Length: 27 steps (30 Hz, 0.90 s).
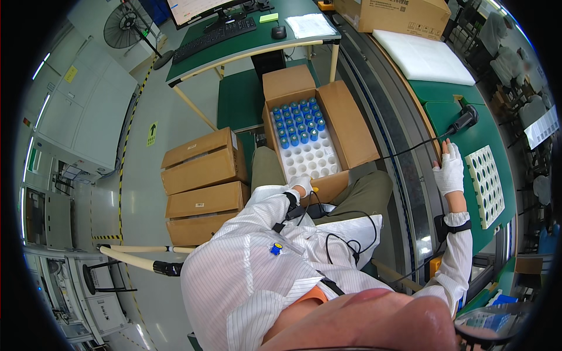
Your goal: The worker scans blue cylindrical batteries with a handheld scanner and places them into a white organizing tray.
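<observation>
Gloves cover both hands as I watch through the head camera. My left hand (302, 184) is down at the near edge of the open carton (345, 126) resting on the lap, fingers curled over the white tray (313, 158) inside it; whether they grip anything I cannot tell, since the hand hides its own palm. Just beyond that hand the tray's sockets stand bare, and farther out sit blue-capped cells (297, 124) filling the far rows. My right hand (449, 171) lies well apart from the left, out on the green bench (486, 131), fingers loosely spread and flat, holding nothing. Just to the right of it lies a pale perforated plate (486, 184) with round holes, near but not touching as far as I can see. Ahead of the right hand a black scanner (465, 119) rests on the bench, its cable (404, 153) running back toward the carton. Left of the left hand stand stacked closed boxes (202, 187) on the floor.
</observation>
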Tool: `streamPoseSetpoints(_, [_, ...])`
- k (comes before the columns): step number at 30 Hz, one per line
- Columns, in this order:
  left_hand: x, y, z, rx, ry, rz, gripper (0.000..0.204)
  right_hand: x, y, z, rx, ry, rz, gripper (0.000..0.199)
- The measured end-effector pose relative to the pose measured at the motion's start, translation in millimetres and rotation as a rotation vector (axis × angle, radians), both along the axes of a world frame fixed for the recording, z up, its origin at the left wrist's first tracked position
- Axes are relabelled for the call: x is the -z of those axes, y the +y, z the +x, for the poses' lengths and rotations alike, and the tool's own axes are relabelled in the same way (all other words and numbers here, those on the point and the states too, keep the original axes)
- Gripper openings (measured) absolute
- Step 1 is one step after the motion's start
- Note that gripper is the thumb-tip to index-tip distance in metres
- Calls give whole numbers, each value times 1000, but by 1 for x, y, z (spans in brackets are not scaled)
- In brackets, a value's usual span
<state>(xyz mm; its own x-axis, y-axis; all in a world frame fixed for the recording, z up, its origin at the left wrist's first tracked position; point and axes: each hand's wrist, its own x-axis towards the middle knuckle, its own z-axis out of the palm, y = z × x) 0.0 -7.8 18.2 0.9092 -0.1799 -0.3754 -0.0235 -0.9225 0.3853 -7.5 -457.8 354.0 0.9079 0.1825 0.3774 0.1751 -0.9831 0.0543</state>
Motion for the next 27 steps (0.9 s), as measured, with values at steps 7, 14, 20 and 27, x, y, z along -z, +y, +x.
streamPoseSetpoints(7, [-2, -1, 0, -22, 57, 16, 64, -1, 0, 0, 9, 7, 1, 68])
streamPoseSetpoints(14, [5, 0, 1, -20, 25, -19, 61, 0, 0, 0, 10, 9, -9, 68])
streamPoseSetpoints(20, [4, 0, 0, -7, -11, -20, 60, 0, 1, 0, 6, 3, -5, 68])
streamPoseSetpoints(27, [2, -1, 0, -16, -11, -11, 61, -1, 2, 0, 12, -2, -11, 67])
